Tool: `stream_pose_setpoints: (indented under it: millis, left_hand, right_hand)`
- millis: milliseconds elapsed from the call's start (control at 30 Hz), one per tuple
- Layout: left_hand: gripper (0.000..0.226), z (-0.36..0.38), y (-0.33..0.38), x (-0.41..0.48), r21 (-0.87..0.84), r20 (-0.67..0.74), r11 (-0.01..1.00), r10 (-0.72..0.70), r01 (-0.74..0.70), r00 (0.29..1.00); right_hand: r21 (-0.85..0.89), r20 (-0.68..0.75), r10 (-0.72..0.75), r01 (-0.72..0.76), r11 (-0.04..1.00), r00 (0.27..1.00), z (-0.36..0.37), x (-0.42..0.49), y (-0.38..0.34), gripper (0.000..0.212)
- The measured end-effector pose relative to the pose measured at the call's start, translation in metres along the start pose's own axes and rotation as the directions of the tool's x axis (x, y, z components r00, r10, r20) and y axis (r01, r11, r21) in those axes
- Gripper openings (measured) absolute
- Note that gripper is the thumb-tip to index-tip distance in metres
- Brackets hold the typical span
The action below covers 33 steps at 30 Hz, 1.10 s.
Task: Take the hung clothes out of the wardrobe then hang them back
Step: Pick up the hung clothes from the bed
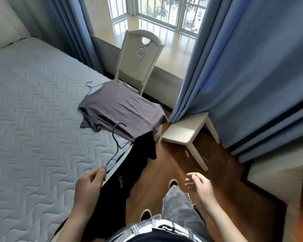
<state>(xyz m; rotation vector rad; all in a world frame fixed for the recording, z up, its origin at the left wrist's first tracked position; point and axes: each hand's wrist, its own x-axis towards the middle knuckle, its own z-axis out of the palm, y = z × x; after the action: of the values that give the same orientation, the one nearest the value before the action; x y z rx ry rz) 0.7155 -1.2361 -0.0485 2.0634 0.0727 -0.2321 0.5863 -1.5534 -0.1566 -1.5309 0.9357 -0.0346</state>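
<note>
Now | left hand grips black shirt on hanger | right hand empty, fingers spread

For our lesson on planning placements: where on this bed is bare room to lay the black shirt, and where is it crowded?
Bare: the wide mattress stretch between the grey shirt and the headboard, and the near part beside the left hand. Crowded: the corner by the chair, under the grey shirt, and the edge where the black shirt hangs.

Quilted bed, white chair, blue curtains, sunlit window, wooden floor.
</note>
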Motion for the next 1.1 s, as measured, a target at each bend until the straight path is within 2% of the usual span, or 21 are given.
stream_pose_setpoints:
  millis: [200, 333, 467, 567, 633, 700, 767, 900, 1100]
  left_hand:
    - [0.044, 0.055, 0.039, 0.072, 0.011, -0.188, 0.996, -0.084, 0.087, 0.979]
    - [0.039, 0.070, 0.064, 0.097, -0.061, -0.371, 0.982, -0.189, 0.179, 0.909]
    - [0.036, 0.064, 0.081, 0.104, -0.164, -0.546, 0.957, -0.290, 0.239, 0.786]
    - [0.038, 0.054, 0.093, 0.108, -0.284, -0.656, 0.927, -0.374, 0.245, 0.655]
    - [0.038, 0.042, 0.094, 0.111, -0.373, -0.705, 0.897, -0.439, 0.235, 0.558]
    - [0.040, 0.027, 0.090, 0.114, -0.437, -0.739, 0.874, -0.484, 0.214, 0.469]
    - [0.042, 0.005, 0.086, 0.118, -0.473, -0.752, 0.859, -0.509, 0.193, 0.419]
    - [0.049, -0.036, 0.075, 0.142, -0.564, -0.694, 0.801, -0.591, 0.200, 0.412]
    - [0.051, -0.061, 0.033, 0.224, -0.577, -0.718, 0.790, -0.611, 0.204, 0.333]
  right_hand:
    - [-0.069, 0.128, 0.022, -0.013, 0.998, 0.992, -0.014, 0.136, -0.056, 0.026]
    - [-0.143, 0.282, 0.017, 0.024, 0.989, 0.959, -0.008, 0.229, -0.112, 0.026]
    - [-0.194, 0.466, -0.016, 0.119, 0.974, 0.885, 0.030, 0.306, -0.178, 0.027]
    - [-0.206, 0.574, -0.061, 0.216, 0.954, 0.817, 0.073, 0.341, -0.223, 0.026]
    - [-0.201, 0.617, -0.060, 0.230, 0.952, 0.785, 0.106, 0.357, -0.246, 0.025]
    - [-0.207, 0.652, -0.068, 0.263, 0.942, 0.756, 0.144, 0.369, -0.266, 0.026]
    - [-0.208, 0.690, -0.085, 0.310, 0.928, 0.718, 0.182, 0.377, -0.282, 0.027]
    - [-0.198, 0.737, -0.098, 0.352, 0.915, 0.669, 0.253, 0.389, -0.312, 0.025]
    - [-0.212, 0.730, -0.085, 0.342, 0.915, 0.679, 0.364, 0.411, -0.351, 0.025]
